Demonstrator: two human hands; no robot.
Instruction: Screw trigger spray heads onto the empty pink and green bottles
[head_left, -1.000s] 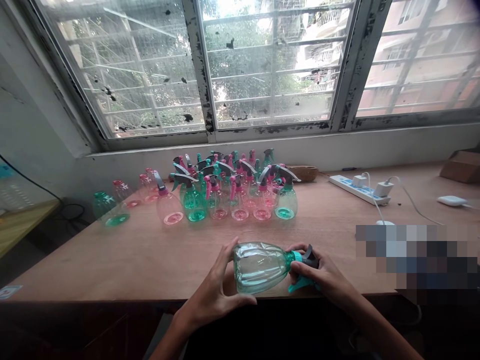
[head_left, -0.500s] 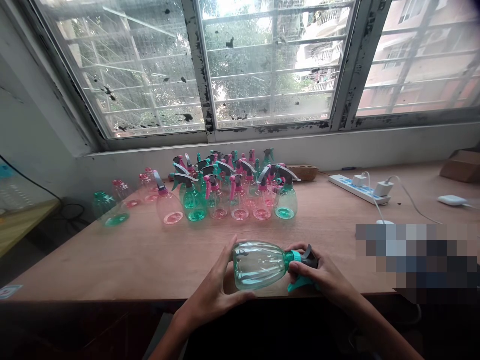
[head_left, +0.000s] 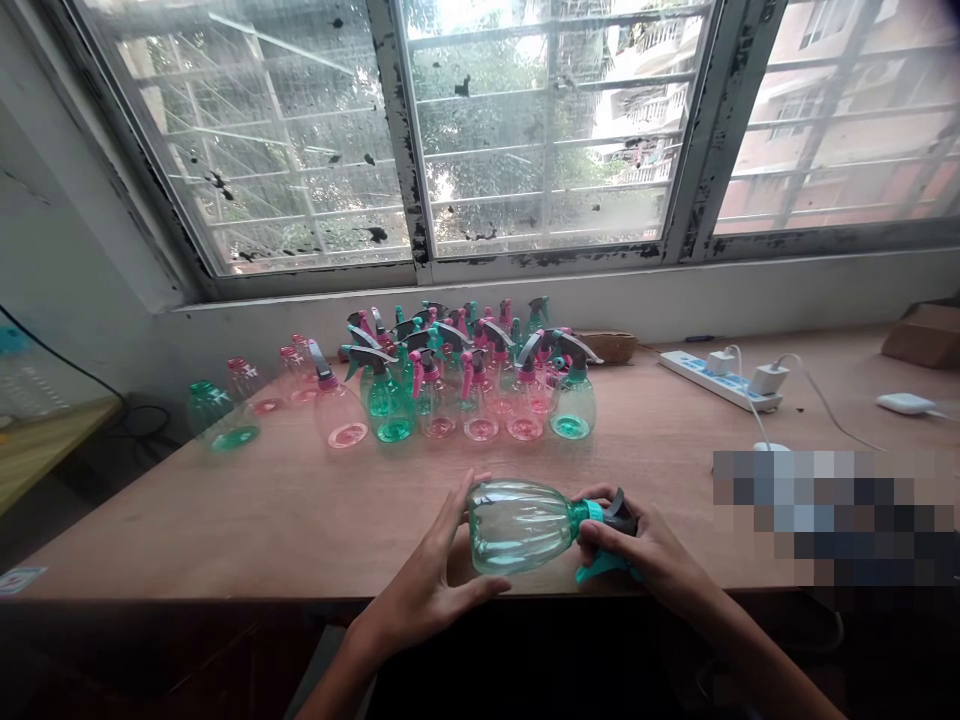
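Over the near edge of the bench (head_left: pixel 225 530), a green bottle (head_left: pixel 521 527) lay sideways, right hand (head_left: pixel 622 535) curled round its spray head (head_left: pixel 619 517), left hand (head_left: pixel 442 575) cupped wide at its base, contact unclear. Step appeared to be handling; any twist called for firmer left hold.

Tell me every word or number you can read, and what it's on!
No text can be read.
Pale rectangular sticker on the brown wooden tabletop, far left: too blurred.
Long white plastic power strip: any markings too small.
Held clear-green plastic spray bottle: no lettering visible.
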